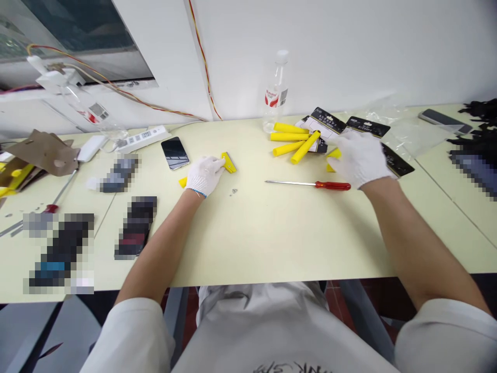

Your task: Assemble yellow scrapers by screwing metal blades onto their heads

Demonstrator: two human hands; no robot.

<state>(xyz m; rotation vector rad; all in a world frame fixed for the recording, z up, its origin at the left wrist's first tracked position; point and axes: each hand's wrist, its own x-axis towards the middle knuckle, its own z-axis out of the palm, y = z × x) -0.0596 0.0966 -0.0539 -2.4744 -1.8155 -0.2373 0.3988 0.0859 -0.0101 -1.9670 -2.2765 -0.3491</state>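
Observation:
My left hand (205, 174), in a white knit glove, is closed around a yellow scraper (229, 162). The scraper's head sticks out beyond my fingers, and its handle end shows on the other side. At the right, my gloved right hand (359, 155) has its fingers around a yellow piece (334, 154), mostly hidden beneath them, beside black-and-white packaging cards (326, 123). Several yellow handles (306, 146) lie in a fanned pile left of that hand. Between my hands lies a screwdriver (332, 185) with a red handle, its tip toward the left. Small metal screws (234, 190) rest near my left hand.
A clear plastic bottle (276, 93) stands by the wall. Phones (175, 153), a power strip (143, 138), a second screwdriver (51, 208) and brown cardboard (44, 153) occupy the left. Clear plastic bags (407, 132) and black items (479, 116) lie at the right.

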